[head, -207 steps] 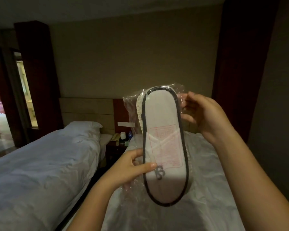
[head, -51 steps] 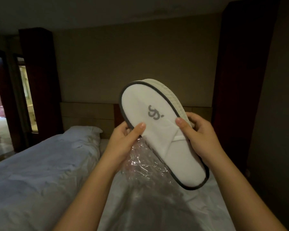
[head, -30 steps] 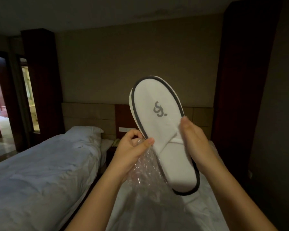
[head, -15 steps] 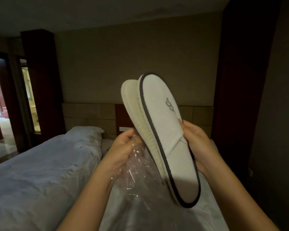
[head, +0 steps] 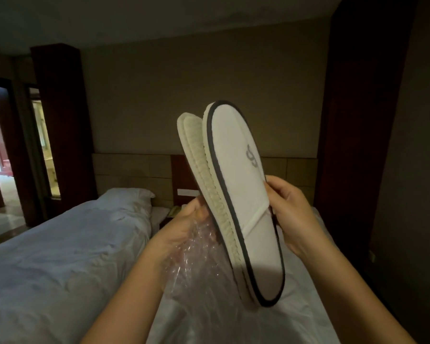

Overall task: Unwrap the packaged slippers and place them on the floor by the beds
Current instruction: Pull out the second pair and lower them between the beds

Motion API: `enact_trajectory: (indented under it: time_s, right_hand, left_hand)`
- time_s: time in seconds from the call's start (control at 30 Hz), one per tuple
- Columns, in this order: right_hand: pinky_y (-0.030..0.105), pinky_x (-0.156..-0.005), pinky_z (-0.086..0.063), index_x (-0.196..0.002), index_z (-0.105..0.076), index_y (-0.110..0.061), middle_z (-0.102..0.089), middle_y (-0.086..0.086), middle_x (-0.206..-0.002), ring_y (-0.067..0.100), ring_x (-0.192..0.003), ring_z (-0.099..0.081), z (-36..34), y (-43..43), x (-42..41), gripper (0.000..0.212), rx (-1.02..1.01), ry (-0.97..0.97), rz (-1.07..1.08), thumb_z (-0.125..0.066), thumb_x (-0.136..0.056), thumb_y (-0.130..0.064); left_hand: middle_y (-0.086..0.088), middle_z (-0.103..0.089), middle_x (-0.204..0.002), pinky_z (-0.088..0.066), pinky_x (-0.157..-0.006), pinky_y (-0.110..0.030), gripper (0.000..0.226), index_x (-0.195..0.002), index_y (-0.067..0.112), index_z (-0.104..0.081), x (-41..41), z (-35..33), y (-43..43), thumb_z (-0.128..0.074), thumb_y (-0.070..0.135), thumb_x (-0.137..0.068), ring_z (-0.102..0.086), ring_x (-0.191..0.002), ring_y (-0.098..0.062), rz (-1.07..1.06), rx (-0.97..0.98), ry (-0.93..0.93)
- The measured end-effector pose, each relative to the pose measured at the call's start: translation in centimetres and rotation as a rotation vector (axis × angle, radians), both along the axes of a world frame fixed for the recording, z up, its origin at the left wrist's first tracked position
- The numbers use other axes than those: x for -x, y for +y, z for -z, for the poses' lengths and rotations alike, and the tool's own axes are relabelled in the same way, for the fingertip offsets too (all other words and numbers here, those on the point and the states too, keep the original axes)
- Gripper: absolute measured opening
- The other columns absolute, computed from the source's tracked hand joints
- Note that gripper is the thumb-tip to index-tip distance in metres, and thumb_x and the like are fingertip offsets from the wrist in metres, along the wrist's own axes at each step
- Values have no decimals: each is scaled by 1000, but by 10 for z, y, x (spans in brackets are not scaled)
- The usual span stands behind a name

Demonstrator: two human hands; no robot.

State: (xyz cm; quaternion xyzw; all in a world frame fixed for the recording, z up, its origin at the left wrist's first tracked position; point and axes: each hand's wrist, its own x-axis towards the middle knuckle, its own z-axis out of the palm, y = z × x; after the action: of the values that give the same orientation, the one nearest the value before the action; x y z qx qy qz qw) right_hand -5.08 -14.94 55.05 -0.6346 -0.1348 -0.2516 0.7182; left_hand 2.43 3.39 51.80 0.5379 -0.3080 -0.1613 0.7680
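head view: i see both of my hands raised above the near bed [head: 296, 306], with the pair of white slippers [head: 236, 194] held up between them. the slippers are stacked sole to sole and tilted, toe ends high against the wall, heel ends low over the sheet. the front one faces right and shows its white upper with a dark trim around the edge and a grey logo near the toe; the rear one shows only its pale ribbed sole, peeking out on the left.

my right hand [head: 293, 217] is curled around the right edge of the front slipper at the strap, fingers bent and closed on it, thumb towards me. my left hand [head: 184, 227] sits at the left side of the rear slipper's sole, fingers partly curled; it touches the sole and also has the crumpled clear plastic wrapper [head: 196, 264] bunched under the palm. i cannot tell how firmly it grips either. the wrapper hangs down from that hand, off the slippers, over the sheet.

a second bed [head: 60, 256] with a white pillow [head: 127, 197] lies to the left, a dark gap between the two. a wooden headboard [head: 132, 170] runs along the wall behind.
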Motion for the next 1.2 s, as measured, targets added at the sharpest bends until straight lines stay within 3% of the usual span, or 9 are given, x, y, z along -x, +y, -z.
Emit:
enact_trajectory:
  time_s: [0.07,0.17,0.23,0.3,0.4,0.57,0.8,1.1,1.2]
  right_hand:
    - [18,-59,-53,-104,-70,-16,-77,-2,-88,7,-77,-72,-1,-4,0,17,-11,-12,31,-61,-91,-22]
    - [20,-59,-53,-104,-69,-12,-77,0,-88,10,-77,-72,-4,-16,1,16,-57,-55,115,-62,-92,-20]
    - [19,-62,-53,-98,-69,-17,-77,-1,-88,9,-79,-71,-6,-26,2,10,-55,-106,235,-64,-90,-19]
    - [17,-66,-52,-94,-68,-21,-75,-5,-88,5,-81,-70,-7,-36,3,6,-5,-151,347,-66,-88,-19]
    - [14,-65,-52,-97,-68,-23,-73,-6,-92,4,-83,-69,-5,-46,4,10,52,-154,410,-67,-88,-24]
    - [15,-66,-53,-102,-66,-19,-73,-8,-92,3,-83,-70,3,-48,2,14,18,-187,421,-64,-89,-24]
    - [18,-62,-54,-98,-64,-24,-77,-8,-87,8,-80,-72,7,-40,-2,7,-55,-173,340,-62,-91,-25]
    - [17,-58,-54,-99,-60,-34,-74,-18,-85,4,-78,-71,4,-37,-3,11,-17,-143,290,-61,-92,-25]
    - [19,-61,-56,-98,-60,-37,-74,-18,-89,5,-81,-71,3,-37,-2,16,1,-139,274,-62,-91,-23]
  left_hand:
    - [6,-78,-80,-58,-60,-23,75,-98,25,-70,-3,-2,-3,-92,54,-33,-74,-72,-7,12,8,-106]
    - [-2,-78,-90,-58,-62,-26,36,-93,25,-78,-3,-12,-2,-83,43,-62,-75,-76,-14,-99,-22,-100]
    - [-4,-78,-83,-57,-59,-25,20,-87,21,-79,-5,-15,4,-77,31,-70,-74,-70,-15,-194,19,-81]
    - [2,-74,-66,-54,-52,-20,9,-69,20,-76,-4,-17,12,-78,29,-68,-71,-58,-11,-306,-4,-111]
    - [11,-59,-45,-44,-41,-12,28,-52,19,-61,-5,-20,20,-78,24,-73,-56,-39,-2,-416,-57,-214]
    - [14,-49,-40,-39,-40,-9,46,-42,22,-54,1,-20,27,-72,12,-82,-46,-35,2,-425,-108,-260]
    - [4,-35,-47,-32,-41,-15,34,-60,7,-47,5,-21,33,-72,12,-81,-33,-39,-6,-476,-76,-253]
    - [8,-34,-47,-28,-41,-17,42,-48,20,-47,10,-21,36,-73,13,-80,-31,-41,-5,-510,-98,-278]
    - [0,-33,-54,-28,-47,-22,36,-58,7,-49,11,-18,39,-78,24,-71,-31,-47,-10,-503,-88,-286]
